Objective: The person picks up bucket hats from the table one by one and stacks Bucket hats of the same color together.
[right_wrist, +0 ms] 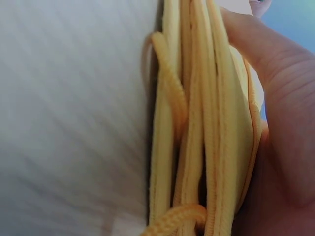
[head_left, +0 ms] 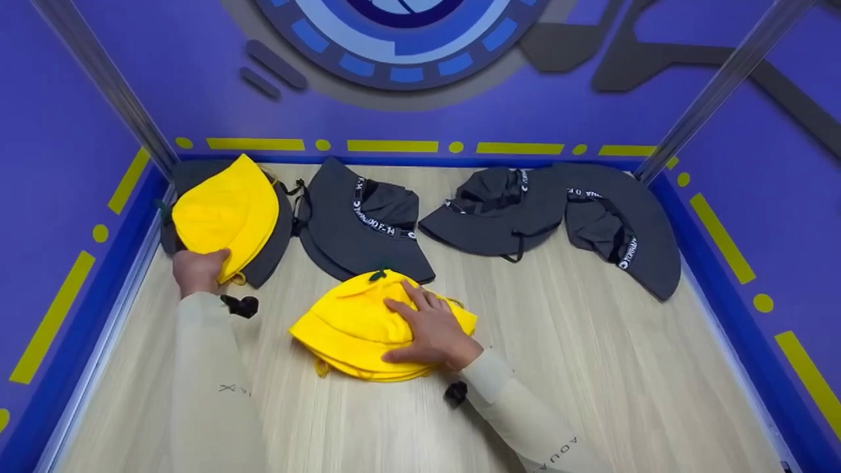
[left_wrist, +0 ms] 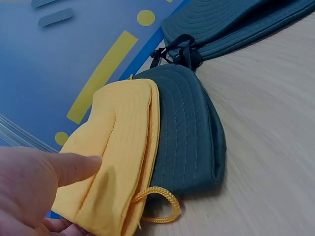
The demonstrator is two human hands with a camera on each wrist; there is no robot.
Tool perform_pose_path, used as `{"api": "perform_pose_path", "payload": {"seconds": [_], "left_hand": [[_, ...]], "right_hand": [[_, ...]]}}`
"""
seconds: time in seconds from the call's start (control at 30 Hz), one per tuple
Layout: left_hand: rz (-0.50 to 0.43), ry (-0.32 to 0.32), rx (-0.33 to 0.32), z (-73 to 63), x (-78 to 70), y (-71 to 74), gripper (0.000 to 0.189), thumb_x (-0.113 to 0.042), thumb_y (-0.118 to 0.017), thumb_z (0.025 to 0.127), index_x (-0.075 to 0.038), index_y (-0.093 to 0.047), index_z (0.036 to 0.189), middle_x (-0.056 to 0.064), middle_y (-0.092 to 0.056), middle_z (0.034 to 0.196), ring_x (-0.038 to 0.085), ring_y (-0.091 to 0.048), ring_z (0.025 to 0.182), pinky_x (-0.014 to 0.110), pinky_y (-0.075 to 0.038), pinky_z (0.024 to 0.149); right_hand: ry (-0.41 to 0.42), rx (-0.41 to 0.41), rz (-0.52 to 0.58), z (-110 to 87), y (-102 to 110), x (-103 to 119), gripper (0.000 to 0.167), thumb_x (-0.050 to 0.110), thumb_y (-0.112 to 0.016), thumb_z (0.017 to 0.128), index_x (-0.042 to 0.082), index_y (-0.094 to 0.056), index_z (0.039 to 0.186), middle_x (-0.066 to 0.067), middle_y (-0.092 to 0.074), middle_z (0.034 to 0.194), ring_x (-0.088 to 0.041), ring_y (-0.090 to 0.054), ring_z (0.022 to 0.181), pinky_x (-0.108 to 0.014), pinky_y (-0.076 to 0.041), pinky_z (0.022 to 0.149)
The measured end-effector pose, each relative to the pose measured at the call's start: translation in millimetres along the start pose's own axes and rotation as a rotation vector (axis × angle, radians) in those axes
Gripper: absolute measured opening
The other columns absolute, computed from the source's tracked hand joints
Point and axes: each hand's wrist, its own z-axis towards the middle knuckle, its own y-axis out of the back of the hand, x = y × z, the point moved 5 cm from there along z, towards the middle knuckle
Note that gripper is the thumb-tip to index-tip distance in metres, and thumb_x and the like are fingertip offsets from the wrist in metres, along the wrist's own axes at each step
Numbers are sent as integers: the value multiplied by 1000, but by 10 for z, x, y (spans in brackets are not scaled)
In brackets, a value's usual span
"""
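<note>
A yellow bucket hat (head_left: 227, 210) lies over a dark grey hat (head_left: 272, 253) at the far left. My left hand (head_left: 199, 270) pinches the near edge of this yellow hat. In the left wrist view its thumb (left_wrist: 78, 167) lies along the top while fingertips show below the cloth; a yellow cord loop (left_wrist: 167, 201) hangs from the brim. Front and centre, flattened yellow bucket hats (head_left: 355, 315) are stacked, with a green leaf tab on top. My right hand (head_left: 433, 328) rests on them, fingers spread; the layered brims (right_wrist: 211, 123) show edge-on in the right wrist view.
Along the back wall are more dark grey hats: one (head_left: 335, 217) left of centre, one (head_left: 493, 223) right of centre and one (head_left: 637, 217) at the right. Black cords (head_left: 300, 207) lie between the two leftmost. Blue walls (head_left: 755, 217) enclose the wooden table (head_left: 591, 381).
</note>
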Motion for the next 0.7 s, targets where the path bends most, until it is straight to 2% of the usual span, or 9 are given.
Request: {"api": "perform_pose_path", "payload": {"seconds": [0.13, 0.27, 0.5, 0.7], "left_hand": [[-17, 0, -2, 32, -1, -14, 79, -19, -69, 97, -3, -24, 161, 10, -36, 161, 25, -42, 135, 39, -42, 118], [-55, 6, 23, 42, 23, -61, 76, -17, -64, 99, -2, -22, 161, 9, -34, 162, 23, -40, 137, 35, -39, 120], [-92, -37, 75, 49, 33, -115, 72, -19, -54, 102, -1, -19, 162, 9, -31, 163, 20, -38, 137, 31, -34, 120], [-206, -125, 93, 13, 0, -181, 65, -15, -52, 101, -3, -26, 159, 2, -45, 140, 17, -44, 125, 28, -39, 110]], "right_hand": [[-6, -1, 0, -5, -4, 3, 98, 80, -69, 75, 42, -34, 159, -1, -7, 174, -36, -27, 152, -61, -28, 121], [-11, -5, 2, -6, -1, -1, 98, 79, -70, 74, 43, -34, 158, 0, -8, 174, -36, -27, 152, -61, -28, 121], [-16, 0, 9, -4, -17, -8, 99, 79, -70, 74, 42, -34, 158, -1, -8, 174, -36, -27, 153, -60, -28, 121], [-13, -3, 17, 5, -22, -17, 99, 79, -70, 74, 42, -34, 158, 0, -9, 174, -35, -26, 153, -60, -27, 122]]}}
